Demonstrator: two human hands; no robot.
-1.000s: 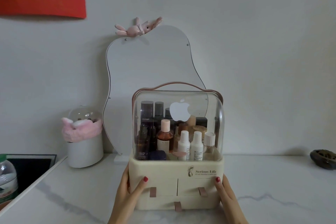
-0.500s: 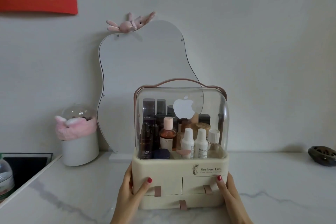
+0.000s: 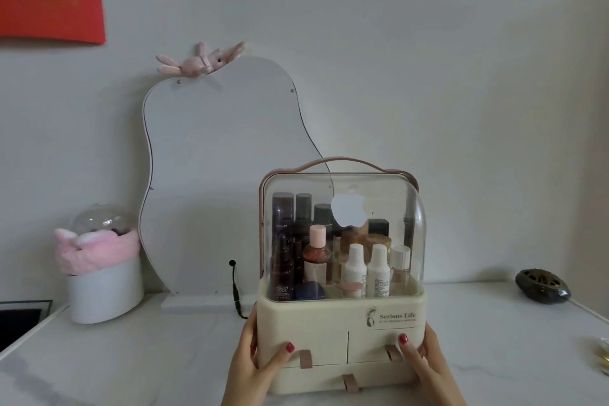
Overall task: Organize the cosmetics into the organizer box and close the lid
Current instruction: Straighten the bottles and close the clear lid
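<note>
The cream organizer box stands on the white marble table, its clear domed lid down over several bottles and jars inside. A pink carry handle arches over the top. My left hand grips the box's lower left side, thumb on the front by a drawer tab. My right hand grips the lower right side the same way. Three drawers with brown pull tabs are closed.
A wavy mirror with a pink toy rabbit on top leans on the wall behind. A white pot with a pink headband stands at the left, a black cable beside the box, a dark oval dish at the right.
The box, held by both hands, has shifted right along the table, away from the mirror and the white pot. The lid stays down.
</note>
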